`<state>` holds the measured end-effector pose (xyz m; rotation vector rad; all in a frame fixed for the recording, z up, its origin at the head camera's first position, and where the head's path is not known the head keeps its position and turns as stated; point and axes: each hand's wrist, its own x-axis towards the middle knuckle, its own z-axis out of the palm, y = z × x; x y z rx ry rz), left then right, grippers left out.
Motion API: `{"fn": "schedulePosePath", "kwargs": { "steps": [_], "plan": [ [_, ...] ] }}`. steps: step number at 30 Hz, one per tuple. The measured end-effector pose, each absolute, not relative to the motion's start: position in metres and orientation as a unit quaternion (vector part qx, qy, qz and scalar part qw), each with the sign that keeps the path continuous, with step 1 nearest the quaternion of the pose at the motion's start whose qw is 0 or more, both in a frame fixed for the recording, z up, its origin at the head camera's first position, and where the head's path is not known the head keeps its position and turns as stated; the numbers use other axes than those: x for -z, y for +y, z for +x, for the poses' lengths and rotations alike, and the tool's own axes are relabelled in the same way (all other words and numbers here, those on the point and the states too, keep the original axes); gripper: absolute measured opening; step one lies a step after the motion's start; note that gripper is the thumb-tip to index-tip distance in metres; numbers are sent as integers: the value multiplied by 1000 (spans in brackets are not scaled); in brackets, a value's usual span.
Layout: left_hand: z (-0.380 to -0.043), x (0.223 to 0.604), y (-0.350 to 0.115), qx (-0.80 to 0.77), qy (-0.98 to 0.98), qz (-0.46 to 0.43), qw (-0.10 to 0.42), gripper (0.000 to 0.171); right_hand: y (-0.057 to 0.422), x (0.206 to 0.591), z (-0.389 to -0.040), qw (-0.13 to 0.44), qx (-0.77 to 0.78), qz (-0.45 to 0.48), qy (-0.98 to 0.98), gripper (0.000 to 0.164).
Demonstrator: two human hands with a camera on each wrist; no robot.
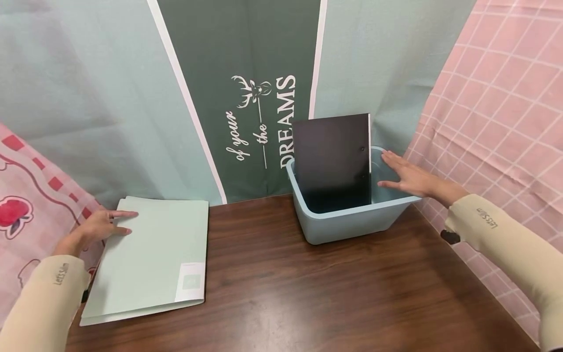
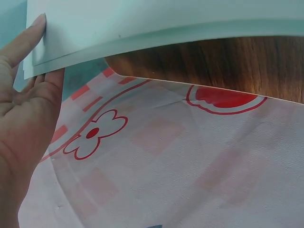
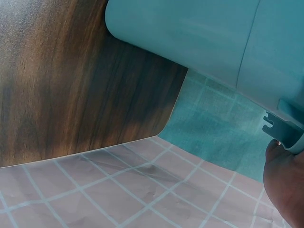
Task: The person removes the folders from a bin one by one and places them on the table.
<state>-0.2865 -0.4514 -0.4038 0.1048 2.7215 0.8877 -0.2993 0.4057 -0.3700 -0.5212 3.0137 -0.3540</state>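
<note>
A pale green file folder [image 1: 154, 249] with a white label near its lower right corner lies at the left of the table. My left hand [image 1: 97, 227] holds its left edge. In the left wrist view the thumb [image 2: 28, 40] lies on one face of the folder [image 2: 142, 23] and other fingers go behind it. A blue-grey plastic bin [image 1: 347, 227] stands at the back right with a black clipboard-like board [image 1: 332, 161] upright and leaning inside. My right hand [image 1: 409, 176] is at the bin's right end, fingers extended over the rim; whether they touch it is unclear.
The brown wooden table [image 1: 264, 274] ends at a green and grey cloth [image 1: 246, 39] behind. Pink checked cloth [image 1: 506, 98] hangs along the right side, and pink fruit-patterned cloth [image 1: 39, 210] along the left.
</note>
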Motion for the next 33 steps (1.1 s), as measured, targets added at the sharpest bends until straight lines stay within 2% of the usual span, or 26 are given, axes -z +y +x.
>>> {"fn": "schedulePosePath", "kwargs": {
  "steps": [6, 13, 22, 33],
  "plan": [
    [-292, 408, -455, -311, 939, 45, 141, 66, 403, 368, -294, 30, 116, -162, 980, 103],
    [-304, 412, -458, -268, 949, 65, 152, 86, 398, 367, -287, 29, 118, -151, 981, 103],
    [-303, 420, -467, -263, 949, 66, 161, 93, 393, 370, -283, 30, 118, -143, 982, 103],
    [-292, 428, -475, -240, 959, 101, 116, 90, 398, 373, -285, 17, 125, -152, 980, 102]
  ]
}}
